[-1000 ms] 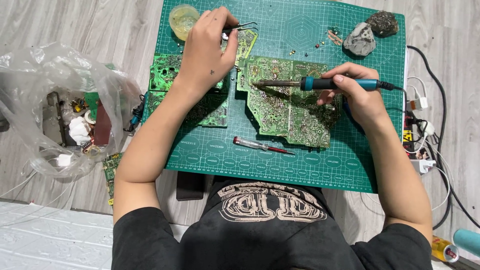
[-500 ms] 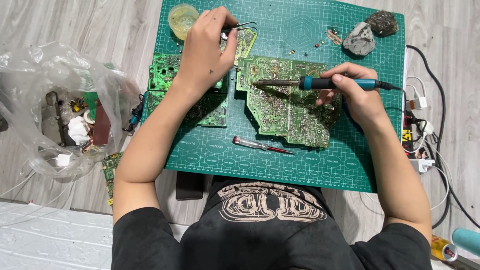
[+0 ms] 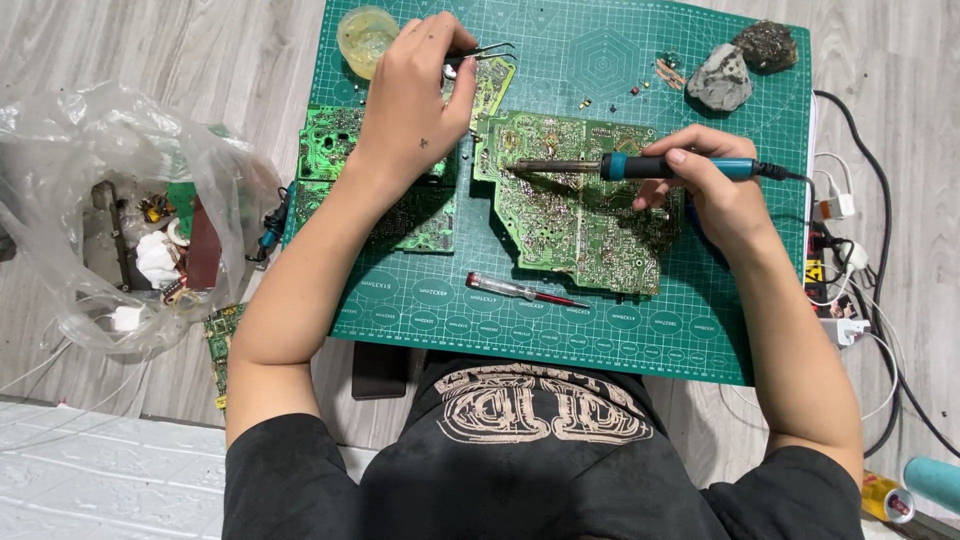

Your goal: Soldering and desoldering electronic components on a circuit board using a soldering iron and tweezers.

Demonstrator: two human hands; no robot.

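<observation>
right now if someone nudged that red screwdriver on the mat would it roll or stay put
The red screwdriver looks slim and round, lying flat and free on the green mat, so it would probably roll sideways a little. It seems light and stiff. The mat's matte surface may slow it.

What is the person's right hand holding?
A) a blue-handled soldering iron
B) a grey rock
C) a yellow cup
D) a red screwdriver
A: the right hand grips the blue-handled soldering iron, its tip resting on the big green circuit board, while the red screwdriver lies untouched on the green mat.
</observation>
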